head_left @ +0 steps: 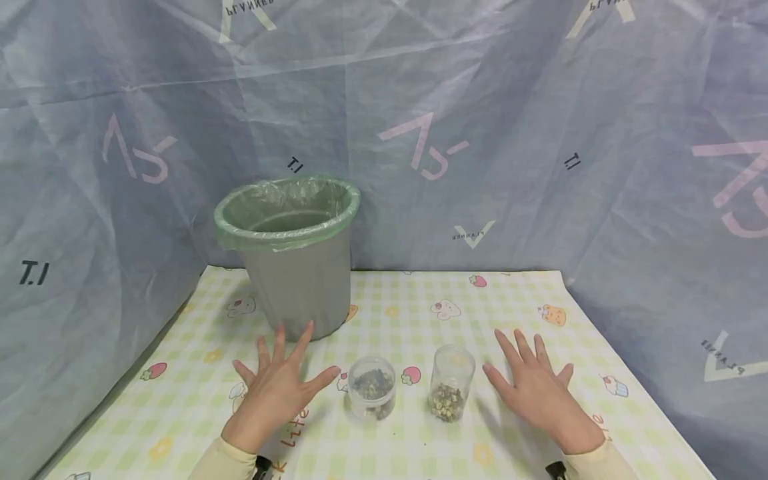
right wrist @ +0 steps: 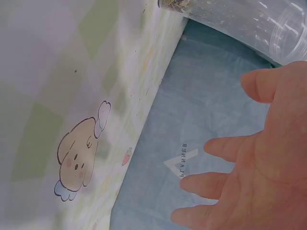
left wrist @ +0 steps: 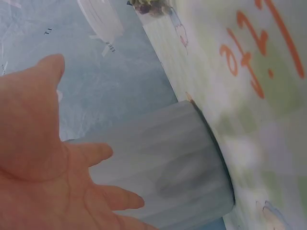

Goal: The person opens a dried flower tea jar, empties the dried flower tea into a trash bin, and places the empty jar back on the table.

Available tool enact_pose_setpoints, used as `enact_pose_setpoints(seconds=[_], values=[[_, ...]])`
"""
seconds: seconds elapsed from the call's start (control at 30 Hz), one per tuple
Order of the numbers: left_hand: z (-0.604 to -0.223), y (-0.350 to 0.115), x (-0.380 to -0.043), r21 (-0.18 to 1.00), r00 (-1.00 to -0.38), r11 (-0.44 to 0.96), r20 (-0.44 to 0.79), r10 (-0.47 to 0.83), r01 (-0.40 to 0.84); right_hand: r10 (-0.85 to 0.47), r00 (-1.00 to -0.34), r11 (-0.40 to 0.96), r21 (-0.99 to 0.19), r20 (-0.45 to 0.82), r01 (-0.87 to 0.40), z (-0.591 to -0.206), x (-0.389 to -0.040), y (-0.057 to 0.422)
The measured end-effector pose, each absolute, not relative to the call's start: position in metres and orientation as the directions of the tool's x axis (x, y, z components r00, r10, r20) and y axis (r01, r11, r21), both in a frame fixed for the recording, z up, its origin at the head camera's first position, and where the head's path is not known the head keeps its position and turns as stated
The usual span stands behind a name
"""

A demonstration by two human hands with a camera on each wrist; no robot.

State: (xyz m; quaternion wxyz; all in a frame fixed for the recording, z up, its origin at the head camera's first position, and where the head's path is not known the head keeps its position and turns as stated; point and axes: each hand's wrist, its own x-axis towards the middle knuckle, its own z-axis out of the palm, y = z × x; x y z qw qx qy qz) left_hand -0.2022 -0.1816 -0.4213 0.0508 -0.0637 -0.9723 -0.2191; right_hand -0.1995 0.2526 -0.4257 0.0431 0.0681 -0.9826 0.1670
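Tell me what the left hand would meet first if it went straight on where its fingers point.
Most likely the grey bin: the left hand points toward its side in the head view, though the gap between them is hard to judge.

The head view looks forward and down over left hand [head_left: 277, 393] and right hand [head_left: 537, 393]; close, tilted wrist views face past each palm; head and left wrist share the bin [head_left: 300, 287].

Tall jar [right wrist: 235, 21] cropped in right wrist view; contents [head_left: 447, 402] too small to identify.
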Motion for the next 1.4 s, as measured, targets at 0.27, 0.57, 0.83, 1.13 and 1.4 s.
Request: enact_pose_setpoints(seconds=[0.27,0.57,0.83,1.13,1.4], values=[[-0.424,-0.175,-0.202,0.510,-0.988,0.846,0.104,0.117,0.154,-0.119,-0.988,0.936,-0.321,0.100,-0.146,-0.427,-0.201,0.253],[-0.433,-0.165,-0.201,0.552,-0.976,0.805,0.104,0.191,0.217,-0.130,-0.987,0.928,-0.337,0.098,-0.156,-0.428,-0.201,0.254],[-0.439,-0.154,-0.202,0.633,-0.969,0.744,0.039,0.246,0.214,-0.123,-0.989,0.928,-0.344,0.083,-0.145,-0.429,-0.201,0.255],[-0.446,-0.140,-0.201,0.695,-0.943,0.679,-0.005,0.333,0.236,-0.129,-0.986,0.926,-0.344,0.106,-0.158,-0.431,-0.202,0.253],[-0.452,-0.132,-0.207,0.719,-0.938,0.648,0.015,0.345,0.250,-0.154,-0.978,0.918,-0.346,0.144,-0.195,-0.432,-0.204,0.251]])
